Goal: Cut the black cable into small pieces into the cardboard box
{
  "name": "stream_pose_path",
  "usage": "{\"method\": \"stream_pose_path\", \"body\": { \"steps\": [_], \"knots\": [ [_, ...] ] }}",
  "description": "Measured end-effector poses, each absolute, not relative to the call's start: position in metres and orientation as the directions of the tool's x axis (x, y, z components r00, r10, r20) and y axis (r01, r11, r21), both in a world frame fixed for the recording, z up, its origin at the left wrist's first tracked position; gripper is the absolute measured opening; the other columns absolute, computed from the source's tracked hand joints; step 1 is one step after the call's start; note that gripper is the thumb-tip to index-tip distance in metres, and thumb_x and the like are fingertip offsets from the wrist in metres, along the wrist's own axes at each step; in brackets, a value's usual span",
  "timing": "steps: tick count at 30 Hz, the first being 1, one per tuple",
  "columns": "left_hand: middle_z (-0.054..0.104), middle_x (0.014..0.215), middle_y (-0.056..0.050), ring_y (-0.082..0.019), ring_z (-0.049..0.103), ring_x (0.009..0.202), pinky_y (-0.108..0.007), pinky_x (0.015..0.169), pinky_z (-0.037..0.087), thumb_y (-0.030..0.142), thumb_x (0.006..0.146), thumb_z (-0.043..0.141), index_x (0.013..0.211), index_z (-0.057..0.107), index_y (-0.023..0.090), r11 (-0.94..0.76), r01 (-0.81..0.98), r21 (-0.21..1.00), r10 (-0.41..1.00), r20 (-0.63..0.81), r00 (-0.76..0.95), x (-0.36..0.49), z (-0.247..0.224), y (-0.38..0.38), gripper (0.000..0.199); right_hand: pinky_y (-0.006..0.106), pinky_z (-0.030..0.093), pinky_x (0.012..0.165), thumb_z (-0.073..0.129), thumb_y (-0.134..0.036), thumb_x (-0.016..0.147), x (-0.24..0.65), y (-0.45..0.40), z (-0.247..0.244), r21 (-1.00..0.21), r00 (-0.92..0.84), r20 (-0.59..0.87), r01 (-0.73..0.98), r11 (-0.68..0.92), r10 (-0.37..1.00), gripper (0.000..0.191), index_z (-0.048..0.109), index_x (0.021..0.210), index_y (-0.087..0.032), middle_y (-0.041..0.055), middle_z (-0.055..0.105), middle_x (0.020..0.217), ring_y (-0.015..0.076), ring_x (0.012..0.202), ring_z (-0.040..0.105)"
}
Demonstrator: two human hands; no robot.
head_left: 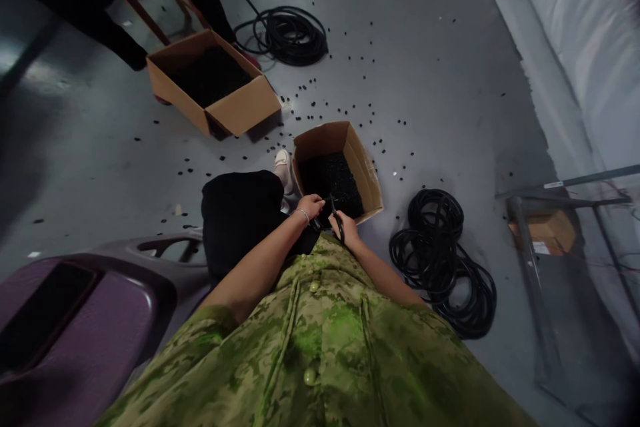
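Over the near edge of a cardboard box (pixel 369 180), my two hands are close together. My right hand (pixel 349 230) is closed around a pair of scissors (pixel 341 225), whose blades point away from me. My left hand (pixel 311 205), with a bracelet at the wrist, pinches a thin black strip whose tip lies near the blades. Too little of the strip shows to tell its kind. Dark small pieces (pixel 327 173) fill the lower part of the box.
A second open carton (pixel 245 107) of black pieces stands ahead left, before a seated person (pixel 215 3). Black hose coils lie at the back (pixel 295 37) and right (pixel 440 247). Small black bits dot the floor. A purple chair (pixel 105 320) bearing a dark phone-like slab (pixel 47 310) is left; a metal frame (pixel 525 240) is right.
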State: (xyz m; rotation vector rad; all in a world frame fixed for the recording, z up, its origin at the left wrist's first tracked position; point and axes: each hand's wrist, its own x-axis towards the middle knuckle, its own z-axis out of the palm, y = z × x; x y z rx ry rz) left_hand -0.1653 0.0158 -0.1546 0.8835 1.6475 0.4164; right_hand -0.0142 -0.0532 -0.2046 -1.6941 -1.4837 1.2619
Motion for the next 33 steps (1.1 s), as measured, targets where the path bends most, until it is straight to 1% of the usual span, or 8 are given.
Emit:
{"method": "stream_pose_path", "body": {
  "steps": [4,9,15,19,24,28,30,33],
  "knots": [
    [0.049,0.051,0.005,-0.006,0.039,0.041,-0.019,0.046,0.031,0.02,0.081,0.068,0.073,0.061,0.015,0.654,0.325,0.683,0.735,-0.675,-0.063,-0.166,-0.154,0.016,0.012,0.022,0.035,0.059,0.057,-0.042,0.084,-0.012,-0.052,-0.208,-0.844,-0.068,-0.259,0.5,-0.192,0.963,0.019,0.068,0.085,-0.025,-0.0003,0.064,0.072,0.0149,0.065,0.056],
    [0.049,0.05,0.006,-0.006,0.039,0.041,-0.019,0.046,0.03,0.023,0.08,0.071,0.076,0.063,0.014,0.647,0.32,0.692,0.745,-0.662,-0.075,-0.166,-0.157,0.017,0.012,0.023,0.035,0.059,0.06,-0.037,0.083,-0.011,-0.05,-0.211,-0.785,-0.072,-0.273,0.594,-0.179,0.959,0.014,0.07,0.086,-0.027,0.0003,0.067,0.071,0.017,0.066,0.059],
    [0.048,0.05,0.007,-0.005,0.038,0.039,-0.018,0.045,0.03,0.016,0.086,0.063,0.079,0.063,0.013,0.643,0.354,0.679,0.745,-0.661,-0.085,-0.167,-0.156,0.018,0.007,0.023,0.038,0.064,0.057,-0.037,0.087,-0.012,-0.048,-0.206,-0.674,-0.082,-0.322,0.72,-0.168,0.943,0.021,0.071,0.097,-0.026,0.0014,0.071,0.08,0.018,0.073,0.063],
    [0.048,0.05,0.006,-0.005,0.04,0.039,-0.018,0.045,0.031,0.013,0.088,0.06,0.074,0.061,0.013,0.657,0.339,0.673,0.736,-0.67,-0.096,-0.167,-0.151,0.018,0.013,0.023,0.04,0.066,0.053,-0.037,0.089,-0.012,-0.046,-0.205,-0.608,-0.019,-0.375,0.76,-0.23,0.927,0.023,0.071,0.096,-0.025,0.0018,0.071,0.081,0.0183,0.075,0.064],
    [0.047,0.049,0.007,-0.005,0.038,0.037,-0.018,0.045,0.03,0.011,0.087,0.06,0.071,0.057,0.014,0.69,0.248,0.68,0.716,-0.692,-0.092,-0.166,-0.145,0.016,0.017,0.024,0.044,0.067,0.059,-0.038,0.084,-0.011,-0.048,-0.205,-0.716,-0.057,-0.327,0.666,-0.208,0.943,0.018,0.068,0.093,-0.026,-0.0004,0.068,0.077,0.0174,0.072,0.063],
    [0.048,0.049,0.007,-0.004,0.038,0.036,-0.017,0.043,0.028,0.011,0.088,0.06,0.071,0.055,0.014,0.674,0.181,0.716,0.736,-0.673,-0.078,-0.164,-0.144,0.013,0.018,0.024,0.047,0.062,0.058,-0.037,0.083,-0.009,-0.055,-0.2,-0.849,-0.091,-0.403,0.41,-0.334,0.911,0.024,0.063,0.103,-0.025,-0.003,0.064,0.07,0.0152,0.064,0.061],
    [0.048,0.05,0.007,-0.004,0.038,0.036,-0.017,0.042,0.028,0.01,0.088,0.058,0.07,0.055,0.014,0.665,0.161,0.729,0.745,-0.663,-0.074,-0.164,-0.145,0.013,0.019,0.024,0.048,0.06,0.056,-0.037,0.083,-0.009,-0.057,-0.197,-0.871,-0.128,-0.446,0.29,-0.397,0.886,0.028,0.06,0.107,-0.023,-0.0035,0.063,0.069,0.0146,0.062,0.061],
    [0.047,0.05,0.007,-0.004,0.038,0.036,-0.017,0.042,0.028,0.01,0.087,0.059,0.07,0.055,0.015,0.658,0.151,0.738,0.752,-0.654,-0.077,-0.164,-0.145,0.012,0.018,0.024,0.048,0.06,0.058,-0.037,0.081,-0.009,-0.058,-0.193,-0.876,-0.148,-0.459,0.238,-0.419,0.876,0.029,0.06,0.106,-0.022,-0.0033,0.063,0.069,0.0142,0.062,0.061]
  ]
}}
